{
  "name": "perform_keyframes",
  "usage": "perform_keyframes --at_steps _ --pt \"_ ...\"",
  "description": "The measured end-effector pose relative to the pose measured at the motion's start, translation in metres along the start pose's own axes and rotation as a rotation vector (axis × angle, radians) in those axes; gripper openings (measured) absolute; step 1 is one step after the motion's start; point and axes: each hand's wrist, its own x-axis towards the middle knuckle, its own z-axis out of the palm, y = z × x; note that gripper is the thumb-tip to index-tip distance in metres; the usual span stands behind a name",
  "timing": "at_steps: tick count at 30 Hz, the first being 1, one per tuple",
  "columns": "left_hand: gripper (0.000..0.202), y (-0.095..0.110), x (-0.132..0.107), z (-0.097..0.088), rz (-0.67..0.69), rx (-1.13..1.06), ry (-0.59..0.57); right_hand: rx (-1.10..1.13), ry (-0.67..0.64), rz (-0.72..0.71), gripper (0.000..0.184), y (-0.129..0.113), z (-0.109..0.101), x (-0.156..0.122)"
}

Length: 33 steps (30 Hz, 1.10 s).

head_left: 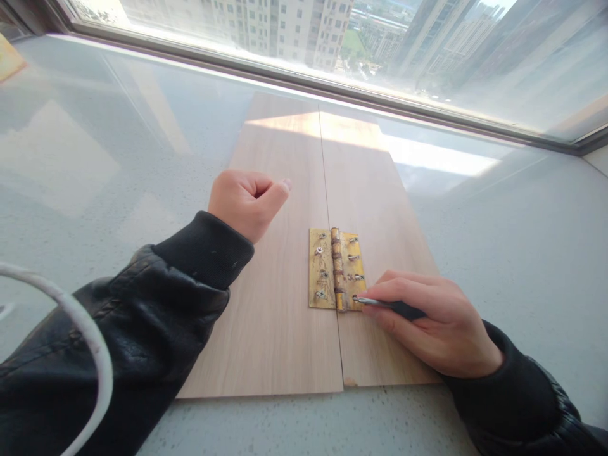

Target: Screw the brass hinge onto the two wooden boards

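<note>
Two light wooden boards [285, 304] lie side by side on a grey sill, joined by a worn brass hinge [336, 269] with several screws standing partly out of it. My right hand [434, 323] grips a screwdriver [380, 304] with a dark handle, its metal tip on the lowest screw of the hinge's right leaf. My left hand [244, 202] rests on the left board in a loose fist with the thumb stuck out; nothing shows inside it.
The grey countertop [513, 253] runs under a wide window [427, 57] at the back, with sun glare on the boards' far ends. A white cable [90, 335] loops in at the lower left.
</note>
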Motion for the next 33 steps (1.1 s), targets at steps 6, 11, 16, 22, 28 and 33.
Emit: perform_keyframes --at_steps 6,11,16,22,28,33 --pt "0.048 0.000 0.000 0.000 -0.002 0.000 -0.006 -0.025 -0.001 0.055 0.005 0.000 0.002 -0.002" --pt "0.048 -0.001 0.000 0.000 0.001 0.009 -0.001 -0.051 0.022 0.065 0.007 -0.002 0.004 0.000" --pt "0.047 -0.002 0.000 0.000 0.006 0.007 0.000 0.011 0.047 0.112 0.012 -0.002 0.000 -0.002" --pt "0.048 -0.001 0.000 0.000 0.000 0.009 -0.007 0.301 0.187 0.303 0.041 -0.001 -0.004 -0.010" --pt "0.048 -0.002 0.001 0.000 0.003 0.003 -0.009 0.402 0.385 0.244 0.026 0.000 -0.002 -0.012" --pt "0.049 -0.002 0.001 0.000 -0.001 -0.010 -0.015 0.121 0.243 0.116 0.022 0.000 -0.006 -0.010"
